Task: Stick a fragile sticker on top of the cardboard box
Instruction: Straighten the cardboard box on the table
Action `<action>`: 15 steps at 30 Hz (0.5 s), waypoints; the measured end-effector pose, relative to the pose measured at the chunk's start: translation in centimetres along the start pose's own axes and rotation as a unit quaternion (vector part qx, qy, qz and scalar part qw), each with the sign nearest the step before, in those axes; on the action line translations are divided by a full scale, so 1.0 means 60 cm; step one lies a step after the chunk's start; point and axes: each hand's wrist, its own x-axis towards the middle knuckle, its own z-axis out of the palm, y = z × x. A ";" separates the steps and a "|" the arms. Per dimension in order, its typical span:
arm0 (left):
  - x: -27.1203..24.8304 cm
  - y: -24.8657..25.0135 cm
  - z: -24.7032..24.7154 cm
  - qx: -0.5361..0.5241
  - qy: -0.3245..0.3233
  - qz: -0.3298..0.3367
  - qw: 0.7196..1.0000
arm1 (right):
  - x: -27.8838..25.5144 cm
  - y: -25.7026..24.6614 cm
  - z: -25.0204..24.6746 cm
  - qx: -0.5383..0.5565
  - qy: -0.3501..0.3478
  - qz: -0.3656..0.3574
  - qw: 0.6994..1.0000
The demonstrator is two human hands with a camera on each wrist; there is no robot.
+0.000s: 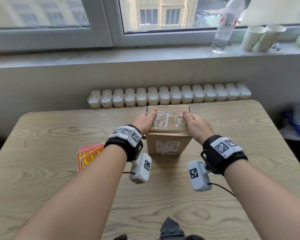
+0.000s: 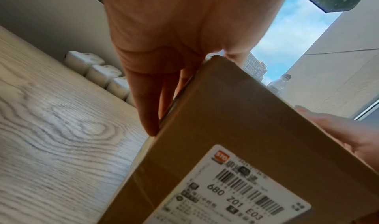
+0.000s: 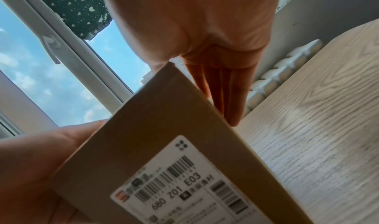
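Observation:
A brown cardboard box (image 1: 164,146) with shiny clear tape across its top and a white shipping label on its near face stands at the middle of the wooden table (image 1: 42,179). My left hand (image 1: 145,119) grips its left top edge, thumb over the top and fingers (image 2: 147,105) flat down the side of the box (image 2: 225,130). My right hand (image 1: 192,121) holds the right edge the same way, its fingers (image 3: 229,94) lying straight along the box (image 3: 164,122). A fanned stack of red and yellow fragile stickers (image 1: 89,155) lies left of the box, partly under my left forearm.
A white radiator (image 1: 170,97) runs behind the table's far edge. On the windowsill stand a clear water bottle (image 1: 225,25) and paper cups (image 1: 260,38). A dark object (image 1: 171,229) sits at the table's near edge. Blue material (image 1: 298,125) lies off the right side.

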 end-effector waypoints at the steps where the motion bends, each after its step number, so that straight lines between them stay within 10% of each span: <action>1: -0.006 0.001 0.000 0.009 0.003 -0.001 1.000 | -0.006 0.000 0.000 -0.003 0.001 0.005 1.000; 15: -0.160 -0.057 0.033 -0.001 -0.002 -0.009 1.000 | -0.143 0.034 0.004 -0.015 -0.013 -0.011 1.000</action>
